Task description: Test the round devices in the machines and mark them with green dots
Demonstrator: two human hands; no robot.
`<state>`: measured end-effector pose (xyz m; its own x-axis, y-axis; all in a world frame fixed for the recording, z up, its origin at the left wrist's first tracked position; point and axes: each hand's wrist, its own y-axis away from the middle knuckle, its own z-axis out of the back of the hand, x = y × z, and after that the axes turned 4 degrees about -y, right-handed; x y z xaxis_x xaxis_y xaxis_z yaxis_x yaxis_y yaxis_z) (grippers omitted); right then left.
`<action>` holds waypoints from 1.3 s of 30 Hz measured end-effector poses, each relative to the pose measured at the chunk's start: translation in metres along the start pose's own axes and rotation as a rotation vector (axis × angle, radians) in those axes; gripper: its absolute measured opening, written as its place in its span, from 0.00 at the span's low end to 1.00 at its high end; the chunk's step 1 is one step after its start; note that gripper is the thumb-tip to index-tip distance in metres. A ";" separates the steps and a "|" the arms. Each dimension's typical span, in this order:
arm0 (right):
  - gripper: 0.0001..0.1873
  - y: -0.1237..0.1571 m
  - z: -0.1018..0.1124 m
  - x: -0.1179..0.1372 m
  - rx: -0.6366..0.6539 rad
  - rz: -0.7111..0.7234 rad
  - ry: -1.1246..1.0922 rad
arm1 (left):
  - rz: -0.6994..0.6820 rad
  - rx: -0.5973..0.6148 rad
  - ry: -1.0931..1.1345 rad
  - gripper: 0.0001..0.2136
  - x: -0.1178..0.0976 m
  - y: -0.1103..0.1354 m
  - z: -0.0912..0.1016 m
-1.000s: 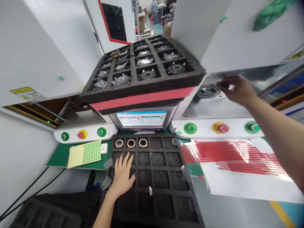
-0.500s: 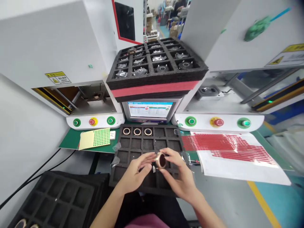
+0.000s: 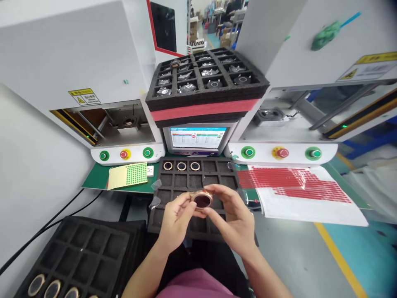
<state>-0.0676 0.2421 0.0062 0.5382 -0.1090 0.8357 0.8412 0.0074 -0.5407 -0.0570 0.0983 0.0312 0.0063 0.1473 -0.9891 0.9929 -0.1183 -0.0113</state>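
Between both hands I hold a round watch case [image 3: 202, 200] with a rose-gold rim and a dark face turned up toward me. My left hand [image 3: 177, 221] grips its left edge between thumb and fingers. On the opposite edge, my right hand [image 3: 234, 219] pinches it with thumb and fingertips. Below the hands lies a black foam tray [image 3: 180, 181] with square pockets. In its far-left pockets sit three similar round watch cases [image 3: 181, 166].
A foam tray stack [image 3: 204, 109] with wrapped parts stands above the monitor [image 3: 195, 138]. Presses flank it, with red stop buttons [image 3: 282, 152]. Green-dot stickers [image 3: 136, 174] lie left, red strips [image 3: 297, 182] right. Another foam tray [image 3: 83, 248] with watch cases sits lower left.
My left hand has moved onto the watch case, which only the right hand held before. The case has been tilted so its dark face points up. The head view has shifted slightly.
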 end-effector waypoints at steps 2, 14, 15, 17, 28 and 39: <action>0.14 -0.004 0.003 0.003 0.033 0.008 0.030 | -0.068 0.014 -0.038 0.11 0.000 0.002 0.000; 0.10 -0.022 0.019 0.010 0.120 0.548 0.234 | 0.120 0.077 0.197 0.23 -0.001 -0.009 0.012; 0.08 -0.023 0.020 0.009 0.136 0.564 0.241 | 0.220 0.122 0.197 0.24 -0.003 -0.012 0.014; 0.07 -0.023 0.022 0.008 0.171 0.578 0.248 | 0.376 0.239 0.222 0.24 -0.004 -0.017 0.018; 0.18 -0.014 0.015 0.012 0.029 0.205 0.175 | 0.296 0.002 0.398 0.19 0.002 -0.011 0.008; 0.12 -0.010 -0.002 0.028 -0.055 0.053 -0.081 | -0.055 -0.123 0.010 0.10 -0.004 0.011 -0.001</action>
<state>-0.0609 0.2367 0.0344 0.5859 -0.0290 0.8099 0.8087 -0.0442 -0.5866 -0.0462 0.0977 0.0352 -0.0478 0.1601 -0.9859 0.9989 0.0112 -0.0466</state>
